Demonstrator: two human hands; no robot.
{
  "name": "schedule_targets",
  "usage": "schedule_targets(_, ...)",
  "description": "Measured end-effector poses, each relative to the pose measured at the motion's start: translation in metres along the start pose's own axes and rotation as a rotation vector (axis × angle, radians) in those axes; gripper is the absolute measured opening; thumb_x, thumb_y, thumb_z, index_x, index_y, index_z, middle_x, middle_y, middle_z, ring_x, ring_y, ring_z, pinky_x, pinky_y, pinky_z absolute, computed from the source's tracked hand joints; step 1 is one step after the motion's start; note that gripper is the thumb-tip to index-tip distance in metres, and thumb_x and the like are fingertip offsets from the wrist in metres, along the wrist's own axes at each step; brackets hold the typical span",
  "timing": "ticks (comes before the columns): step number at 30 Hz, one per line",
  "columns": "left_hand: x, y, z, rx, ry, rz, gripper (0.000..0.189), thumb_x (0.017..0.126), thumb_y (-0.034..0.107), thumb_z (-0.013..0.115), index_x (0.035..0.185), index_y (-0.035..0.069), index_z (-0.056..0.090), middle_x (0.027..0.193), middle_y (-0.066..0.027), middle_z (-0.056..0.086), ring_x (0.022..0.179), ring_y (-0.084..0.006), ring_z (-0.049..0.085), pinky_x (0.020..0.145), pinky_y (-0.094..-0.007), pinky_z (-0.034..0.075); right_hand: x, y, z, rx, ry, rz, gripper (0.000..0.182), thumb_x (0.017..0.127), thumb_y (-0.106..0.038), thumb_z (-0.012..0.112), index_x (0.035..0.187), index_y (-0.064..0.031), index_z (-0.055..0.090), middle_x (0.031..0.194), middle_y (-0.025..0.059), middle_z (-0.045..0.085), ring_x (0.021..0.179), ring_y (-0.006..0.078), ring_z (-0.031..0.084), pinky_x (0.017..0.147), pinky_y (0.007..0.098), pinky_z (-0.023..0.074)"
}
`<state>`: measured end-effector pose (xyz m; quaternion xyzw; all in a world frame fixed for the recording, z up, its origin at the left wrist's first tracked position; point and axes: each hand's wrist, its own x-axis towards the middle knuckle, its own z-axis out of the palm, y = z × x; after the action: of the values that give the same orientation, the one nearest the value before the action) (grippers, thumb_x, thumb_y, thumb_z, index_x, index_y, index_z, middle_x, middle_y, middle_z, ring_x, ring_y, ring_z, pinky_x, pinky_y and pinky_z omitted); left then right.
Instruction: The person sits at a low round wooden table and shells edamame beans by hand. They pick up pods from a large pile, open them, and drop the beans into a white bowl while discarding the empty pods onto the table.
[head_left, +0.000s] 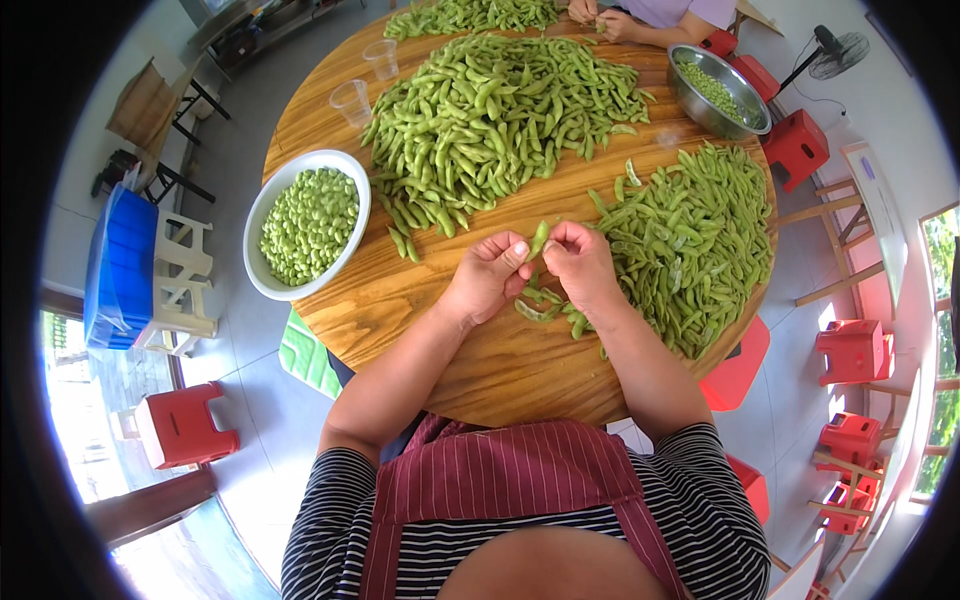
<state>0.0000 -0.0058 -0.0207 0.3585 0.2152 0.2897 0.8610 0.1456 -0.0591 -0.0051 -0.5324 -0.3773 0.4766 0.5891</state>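
Both of my hands meet over the near part of a round wooden table (465, 375), pinching one green soybean pod (538, 240) between them. My left hand (487, 274) has its thumb and forefinger on the pod's lower end. At its right side, the fingertips of my right hand (581, 259) grip the same pod. Below the hands, several loose pods or shells (540, 309) lie on the wood. A white bowl (255, 259) of shelled green beans (311, 225) stands to the left. Close to my right hand spreads a heap of flattened pods, apparently empty shells (690, 240).
A large mound of plump pods (495, 112) covers the table's middle, with another pile (480, 15) beyond. Two clear plastic cups (351, 103) stand left of the mound. A metal basin (720, 116) holds beans near another person's hands (611, 24). Red stools (799, 150) surround the table.
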Motion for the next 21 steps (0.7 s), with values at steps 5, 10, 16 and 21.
schedule_targets(5,0.001,0.009,-0.003,-0.198,-0.071,-0.186,0.013,0.087,0.021,0.056,0.088,0.008,0.054,0.068,-0.0016,0.051,0.053,-0.0068,0.039,0.047,-0.0175,0.032,-0.002,-0.012,0.002,0.015,0.001,0.123,0.007,0.076,-0.005,0.058,0.071,-0.0015,0.056,0.063,-0.0018,0.053,0.054,0.0036,0.045,0.048,0.0197,0.0361)
schedule_targets(10,-0.001,0.001,0.006,0.277,-0.061,0.104,0.017,0.086,0.023,0.059,0.089,0.008,0.053,0.066,0.0014,0.049,0.054,-0.0050,0.038,0.049,-0.0179,0.032,-0.001,-0.003,-0.003,-0.171,-0.025,0.107,0.009,0.076,-0.008,0.058,0.070,-0.0014,0.055,0.062,-0.0016,0.054,0.053,0.0046,0.045,0.048,0.0207,0.0365)
schedule_targets(16,-0.002,0.000,0.003,0.639,0.008,0.154,0.027,0.093,0.029,0.044,0.080,0.006,0.051,0.059,0.0025,0.044,0.053,-0.0051,0.036,0.048,-0.0184,0.031,-0.001,-0.007,-0.006,-0.305,-0.060,0.068,0.008,0.074,-0.006,0.055,0.068,-0.0022,0.052,0.059,-0.0024,0.050,0.051,0.0041,0.042,0.046,0.0200,0.0339)
schedule_targets(21,-0.001,0.000,0.002,0.278,0.020,-0.012,0.034,0.095,0.033,0.039,0.077,0.006,0.051,0.056,0.0014,0.043,0.048,-0.0065,0.034,0.043,-0.0201,0.027,-0.002,-0.007,-0.004,-0.091,-0.092,0.155,0.013,0.077,-0.002,0.053,0.065,-0.0051,0.048,0.058,-0.0025,0.046,0.050,0.0040,0.039,0.045,0.0192,0.0316)
